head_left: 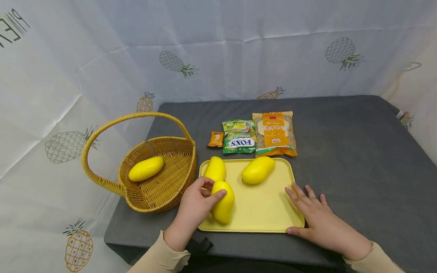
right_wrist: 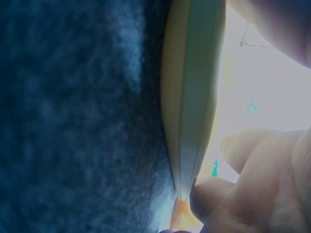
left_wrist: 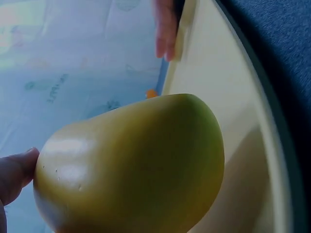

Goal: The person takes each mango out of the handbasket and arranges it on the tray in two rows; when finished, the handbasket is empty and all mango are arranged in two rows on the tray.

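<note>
In the head view, the left hand (head_left: 196,199) has its fingers curled on a mango (head_left: 224,204) (whether it touches the tray beneath cannot be told), at the left part of a yellow tray (head_left: 259,218). The tray also bears a second mango (head_left: 216,167), just behind the held one, and a third mango (head_left: 258,170) to the right. The right hand (head_left: 319,220) spreads its released fingers at the tray's right edge. Beyond the tray, a green packet (head_left: 239,131) reads "FOX'S" and "SPRING" (printed upside down from here), between a small orange packet (head_left: 216,139) and a clear-and-orange bag (head_left: 277,134) with Chinese characters. Left of the tray, a handled wicker basket (head_left: 175,167) contains one mango (head_left: 146,169). All stand on a dark grey counter (head_left: 355,159), before a pineapple-printed curtain (head_left: 239,72) with cut-off lettering at upper left.

In the left wrist view, the held mango fills the foreground, a fingertip against its end and the tray's rim behind.

In the right wrist view, the right hand's fingers lie along the tray's edge (an orange thing beyond is blurred).
</note>
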The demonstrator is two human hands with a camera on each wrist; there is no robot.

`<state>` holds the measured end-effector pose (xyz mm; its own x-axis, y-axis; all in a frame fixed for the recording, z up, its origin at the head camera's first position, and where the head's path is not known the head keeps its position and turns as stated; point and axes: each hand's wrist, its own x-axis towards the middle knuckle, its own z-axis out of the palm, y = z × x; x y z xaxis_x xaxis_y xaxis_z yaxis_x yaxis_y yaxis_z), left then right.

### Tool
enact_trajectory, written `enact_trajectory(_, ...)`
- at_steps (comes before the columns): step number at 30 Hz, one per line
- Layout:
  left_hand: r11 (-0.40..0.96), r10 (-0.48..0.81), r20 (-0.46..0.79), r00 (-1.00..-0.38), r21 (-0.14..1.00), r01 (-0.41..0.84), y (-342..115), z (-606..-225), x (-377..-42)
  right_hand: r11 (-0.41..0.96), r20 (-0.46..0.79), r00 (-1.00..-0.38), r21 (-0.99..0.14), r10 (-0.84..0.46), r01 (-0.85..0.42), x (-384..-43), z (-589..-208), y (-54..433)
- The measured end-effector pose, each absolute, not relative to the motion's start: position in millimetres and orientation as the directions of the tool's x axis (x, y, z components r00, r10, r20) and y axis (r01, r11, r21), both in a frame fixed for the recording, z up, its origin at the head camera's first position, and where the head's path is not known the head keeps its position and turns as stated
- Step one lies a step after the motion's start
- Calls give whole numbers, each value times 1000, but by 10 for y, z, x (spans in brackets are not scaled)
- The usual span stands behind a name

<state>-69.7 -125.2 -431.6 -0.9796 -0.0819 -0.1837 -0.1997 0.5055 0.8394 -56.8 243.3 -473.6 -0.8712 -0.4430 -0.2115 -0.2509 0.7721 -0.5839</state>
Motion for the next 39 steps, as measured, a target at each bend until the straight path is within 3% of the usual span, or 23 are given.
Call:
enact_trajectory(21, 603, -68, -145, -987, 782, -157, -1125, -4437, -610, 769, -203, -868, -581, -454, -266, -570, -4736, 2447)
enact_trajectory(39, 578, -17, -141, -990, 806, -125, -1145, -4514, -523, 767, -209, -864, -584, -457, -265, -578, -4720, 2455)
